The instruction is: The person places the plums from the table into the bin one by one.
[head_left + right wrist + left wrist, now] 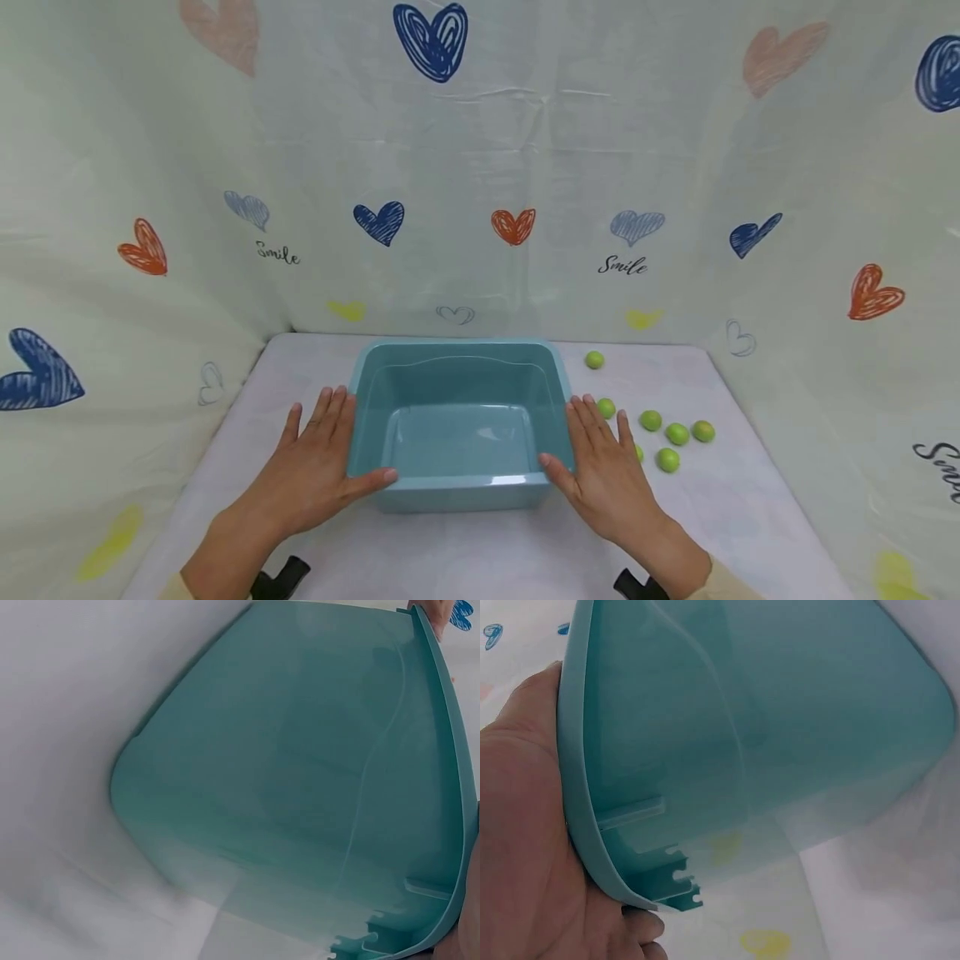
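A light-blue rectangular plastic basin (459, 482) stands upright on the table in the middle of the head view, with nothing inside it. My left hand (318, 467) lies along its left side, fingers straight and thumb over the front rim corner. On the opposite side, my right hand (603, 479) has its straight fingers against the wall and its thumb on the front right corner. In the left wrist view the palm (525, 832) presses at the basin's rim (571, 750). The right wrist view mostly shows the basin's outer front wall (285, 765).
Several small round green balls (677, 433) lie to the right of the basin, some partly hidden behind my right hand. A white cloth covers the table (450, 554). Behind it hangs a pale curtain (465, 150) printed with hearts.
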Motion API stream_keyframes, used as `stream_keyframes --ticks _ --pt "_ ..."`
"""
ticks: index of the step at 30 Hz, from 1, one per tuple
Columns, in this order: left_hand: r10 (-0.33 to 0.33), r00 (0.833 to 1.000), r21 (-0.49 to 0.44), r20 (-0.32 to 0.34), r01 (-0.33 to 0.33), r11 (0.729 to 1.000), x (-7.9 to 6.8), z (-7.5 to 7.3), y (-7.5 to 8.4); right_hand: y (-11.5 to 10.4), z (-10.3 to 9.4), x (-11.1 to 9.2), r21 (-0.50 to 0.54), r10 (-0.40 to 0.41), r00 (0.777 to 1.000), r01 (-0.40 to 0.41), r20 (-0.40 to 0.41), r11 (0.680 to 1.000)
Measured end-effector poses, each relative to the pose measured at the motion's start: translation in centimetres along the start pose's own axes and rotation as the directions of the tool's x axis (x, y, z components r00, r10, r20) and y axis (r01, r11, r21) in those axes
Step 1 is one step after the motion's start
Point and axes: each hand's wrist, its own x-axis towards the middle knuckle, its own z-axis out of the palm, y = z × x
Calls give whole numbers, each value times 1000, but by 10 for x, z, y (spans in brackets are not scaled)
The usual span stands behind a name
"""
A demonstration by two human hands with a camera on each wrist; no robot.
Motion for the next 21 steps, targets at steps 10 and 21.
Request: stream_keyframes --ticks 10,21 --pt "6 1000 31 -4 -6 999 -1 -1 -4 3 1 -1 29 4 1000 -3 -11 1000" --pt "34 999 35 -8 -34 999 -1 -1 -3 8 1 1 37 -14 999 15 -31 999"
